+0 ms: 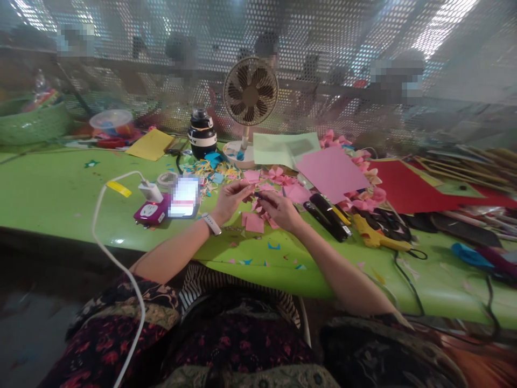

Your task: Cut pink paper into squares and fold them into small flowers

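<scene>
My left hand (232, 198), with a pale watch band on the wrist, is closed in a pinch over the middle of the green table. What lies between its fingertips is too small to make out. Close to its right, my right hand (280, 209) is closed around a thin dark tool (259, 195), whose kind is mostly hidden by the fingers. The fingertips of both hands nearly meet. Loose pink paper pieces (276, 175) lie behind and beneath them. Nearest me, a pink paper square (254, 222) rests between the hands.
Left of my hands are a lit phone (183, 196) and a purple power strip (151, 213) with a white cable. A fan (250, 91) and black bottle (202, 134) stand behind. On the right lie a black stapler-like tool (331, 215), a yellow glue gun (374, 234) and red paper (412, 188).
</scene>
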The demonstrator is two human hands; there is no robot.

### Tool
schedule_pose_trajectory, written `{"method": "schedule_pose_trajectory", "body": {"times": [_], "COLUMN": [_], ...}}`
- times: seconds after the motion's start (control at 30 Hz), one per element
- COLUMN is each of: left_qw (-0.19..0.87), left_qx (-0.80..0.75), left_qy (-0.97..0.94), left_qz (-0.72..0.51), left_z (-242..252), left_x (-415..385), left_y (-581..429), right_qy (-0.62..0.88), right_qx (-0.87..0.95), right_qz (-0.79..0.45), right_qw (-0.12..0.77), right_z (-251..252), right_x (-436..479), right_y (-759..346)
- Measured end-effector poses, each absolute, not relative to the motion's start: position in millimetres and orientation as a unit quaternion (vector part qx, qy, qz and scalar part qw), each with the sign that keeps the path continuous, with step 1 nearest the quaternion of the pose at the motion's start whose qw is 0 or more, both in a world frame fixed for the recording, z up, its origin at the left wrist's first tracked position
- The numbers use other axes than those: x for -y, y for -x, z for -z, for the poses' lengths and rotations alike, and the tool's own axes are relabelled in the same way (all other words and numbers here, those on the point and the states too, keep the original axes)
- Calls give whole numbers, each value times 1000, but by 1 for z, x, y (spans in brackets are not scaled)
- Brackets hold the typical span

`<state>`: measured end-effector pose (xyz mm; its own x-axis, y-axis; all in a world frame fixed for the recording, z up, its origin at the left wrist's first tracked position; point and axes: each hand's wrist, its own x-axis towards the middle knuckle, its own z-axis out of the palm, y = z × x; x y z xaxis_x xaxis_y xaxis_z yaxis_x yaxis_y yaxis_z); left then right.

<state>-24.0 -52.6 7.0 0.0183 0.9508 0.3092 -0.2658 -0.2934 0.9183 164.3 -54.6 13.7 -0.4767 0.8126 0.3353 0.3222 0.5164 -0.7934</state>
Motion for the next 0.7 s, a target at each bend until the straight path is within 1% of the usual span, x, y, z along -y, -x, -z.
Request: {"method": "schedule_pose_trajectory", "body": {"times": [0.17, 0.33, 0.43, 0.53, 0.7], "left_qw": [539, 580, 598, 602, 589], "left_qx": [-325, -310, -297, -293, -297], "left_qy": [-495, -456, -446, -448, -448], "left_qz": [-599, -600, -596, -592, -604], "left_z": [-5, -6, -7, -6, -2], "left_x": [48, 47, 47, 47, 43], "left_y": [25, 23, 23, 24, 24], "right_qy": [339, 351, 356, 353, 360], "right_qx": [790, 805, 808, 806, 764], "right_qz": [-366, -297, -293, -320, -423], "right_qw": [356, 376, 365, 352, 328], "right_z": [-10, -6, -6, -6, -10], "right_x": [51, 54, 55, 55, 55], "right_y": [-166, -162, -162, -163, -162]}}
